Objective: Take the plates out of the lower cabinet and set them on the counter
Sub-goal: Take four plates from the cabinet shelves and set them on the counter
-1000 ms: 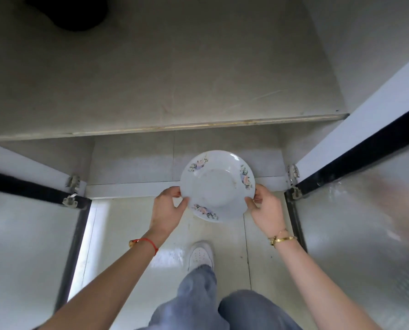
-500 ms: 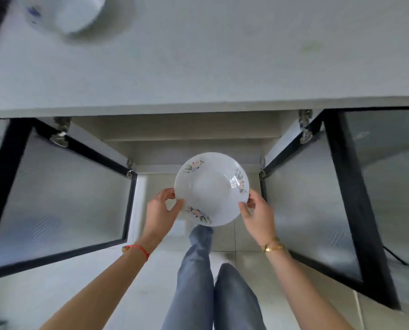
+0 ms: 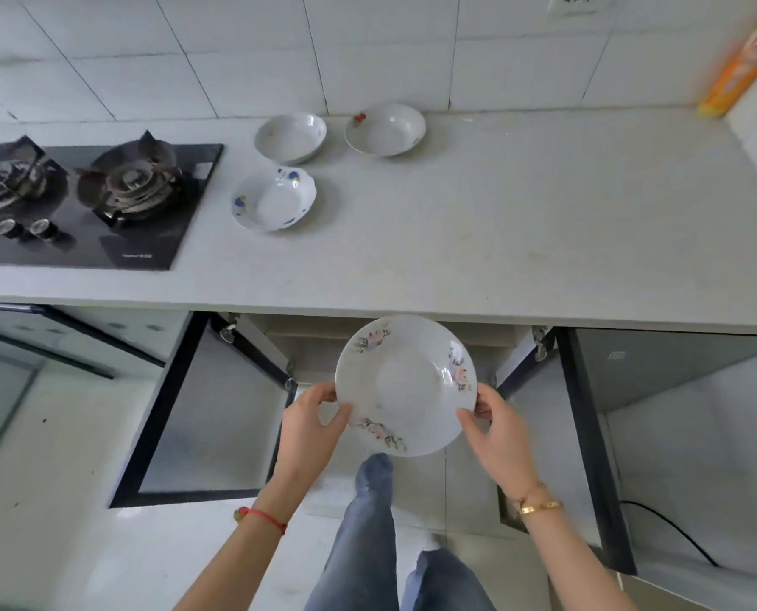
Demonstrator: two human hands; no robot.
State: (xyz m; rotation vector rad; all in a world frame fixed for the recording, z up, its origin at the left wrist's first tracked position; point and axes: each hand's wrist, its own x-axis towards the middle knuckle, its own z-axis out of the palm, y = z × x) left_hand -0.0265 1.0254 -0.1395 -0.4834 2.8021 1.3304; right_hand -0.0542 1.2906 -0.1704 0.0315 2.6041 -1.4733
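A white plate with pink flower prints (image 3: 405, 383) is held level in front of the open lower cabinet (image 3: 389, 341), just below the counter's front edge. My left hand (image 3: 312, 418) grips its left rim and my right hand (image 3: 497, 427) grips its right rim. On the pale counter (image 3: 500, 222) rest three more white plates: one with blue flowers (image 3: 274, 199) nearest the stove, a plain one (image 3: 290, 137) behind it, and one with a red mark (image 3: 385, 129) by the tiled wall.
A black two-burner gas stove (image 3: 85, 200) fills the counter's left end. Both glass cabinet doors stand open, left door (image 3: 204, 416) and right door (image 3: 597, 443). An orange box (image 3: 738, 63) leans at the far right corner. My legs (image 3: 367, 522) stand below.
My view has risen from inside the cabinet to above the counter. The plate came out of the cabinet and up toward the counter edge, still held in both hands.
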